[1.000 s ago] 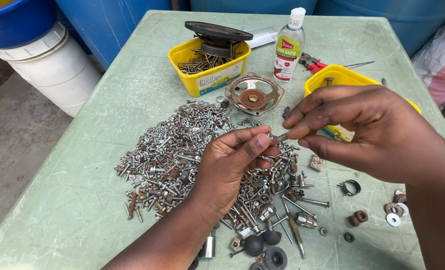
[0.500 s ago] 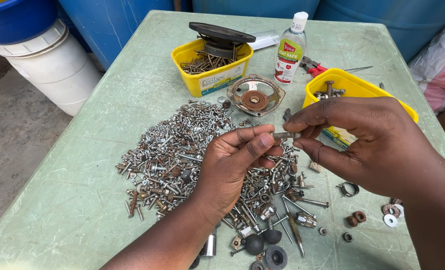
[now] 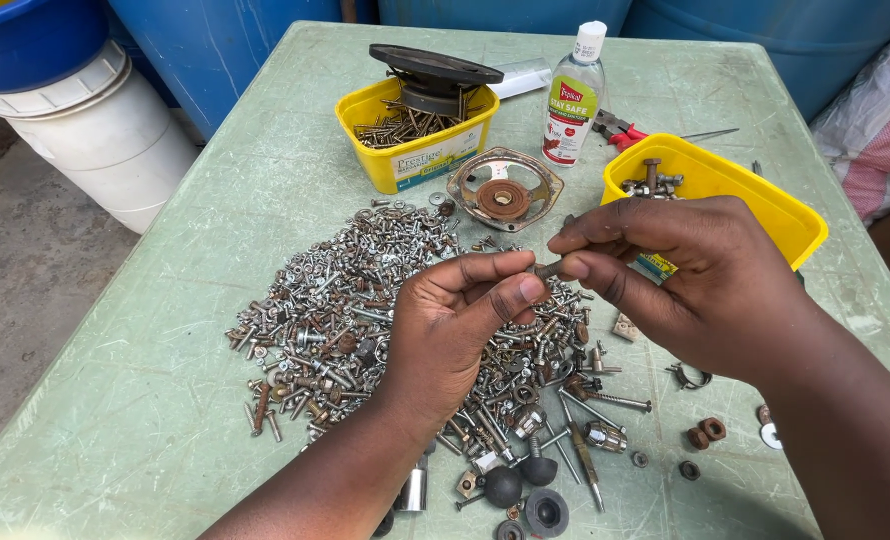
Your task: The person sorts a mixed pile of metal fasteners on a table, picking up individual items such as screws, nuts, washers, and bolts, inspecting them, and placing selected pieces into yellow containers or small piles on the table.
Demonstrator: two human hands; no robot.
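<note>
Both my hands meet above a heap of mixed screws, nuts and bolts (image 3: 365, 310) on a pale green table (image 3: 165, 300). Between thumb and forefinger, my left hand (image 3: 455, 330) pinches one end of a small rusty bolt (image 3: 548, 268). My right hand (image 3: 685, 285) grips the bolt's other end with its fingertips. The bolt is mostly hidden by the fingers. Behind my right hand stands a yellow tub (image 3: 755, 195) with a few bolts in it.
A second yellow tub (image 3: 415, 145) of nails carries a dark round speaker part. A rusty round speaker frame (image 3: 503, 190), a plastic bottle (image 3: 573, 95) and red-handled pliers (image 3: 620, 130) lie behind. Black rubber knobs (image 3: 525, 495), loose nuts (image 3: 707, 433), a white bucket (image 3: 95, 140) and blue barrels surround.
My hands have stayed together on the small bolt. My right fingers have shifted slightly on it, and the view has tilted a little.
</note>
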